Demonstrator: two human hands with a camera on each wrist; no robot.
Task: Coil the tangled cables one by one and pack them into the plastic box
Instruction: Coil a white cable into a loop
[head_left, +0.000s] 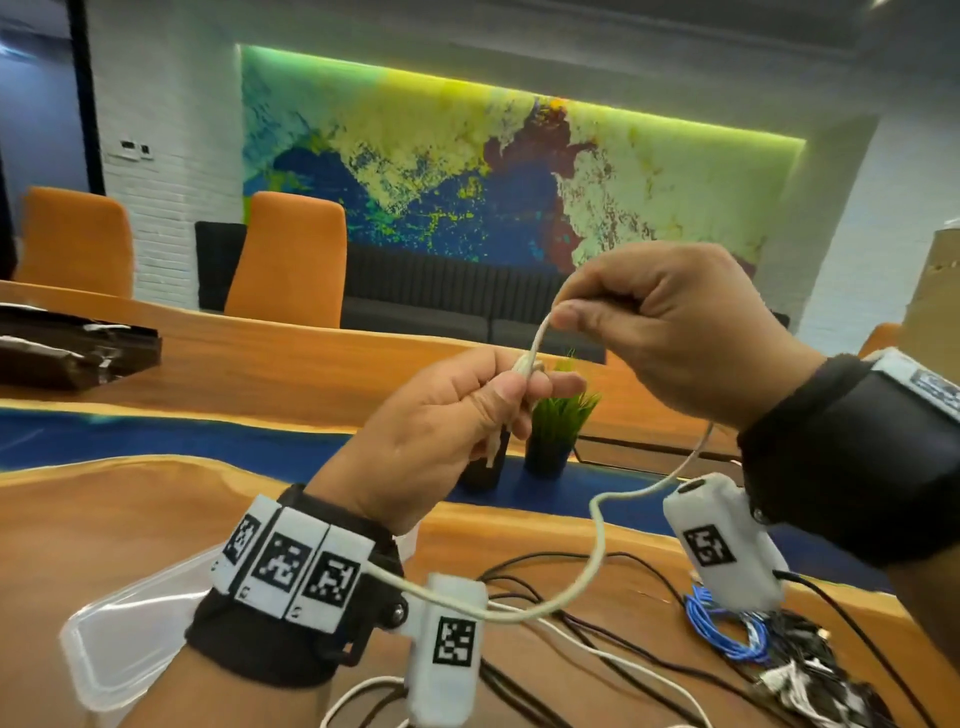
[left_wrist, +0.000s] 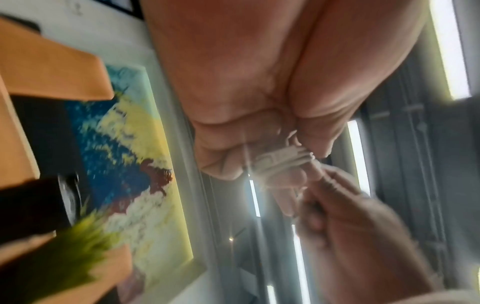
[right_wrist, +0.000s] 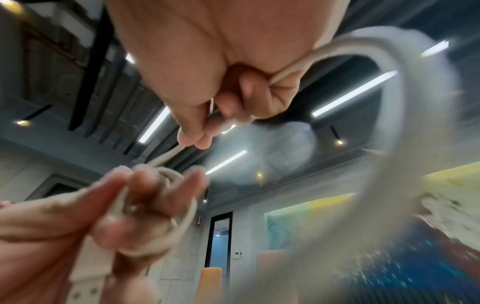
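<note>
Both hands are raised above the wooden table (head_left: 130, 519). My left hand (head_left: 457, 410) grips a small coil of white cable (head_left: 527, 364), wound round its fingers (left_wrist: 283, 164); a plug end hangs below the palm. My right hand (head_left: 649, 322) pinches the same white cable (head_left: 540, 332) just above the coil, seen in the right wrist view (right_wrist: 166, 158). The loose tail (head_left: 597, 545) loops down under the right wrist toward the table. A clear plastic box (head_left: 130, 639) sits under my left forearm. A tangle of black, blue and white cables (head_left: 753, 639) lies at the lower right.
Two small potted green plants (head_left: 556, 426) stand on the table's blue strip behind my hands. A dark flat package (head_left: 67, 348) lies at the far left. Orange chairs (head_left: 291, 260) stand along the table's far side.
</note>
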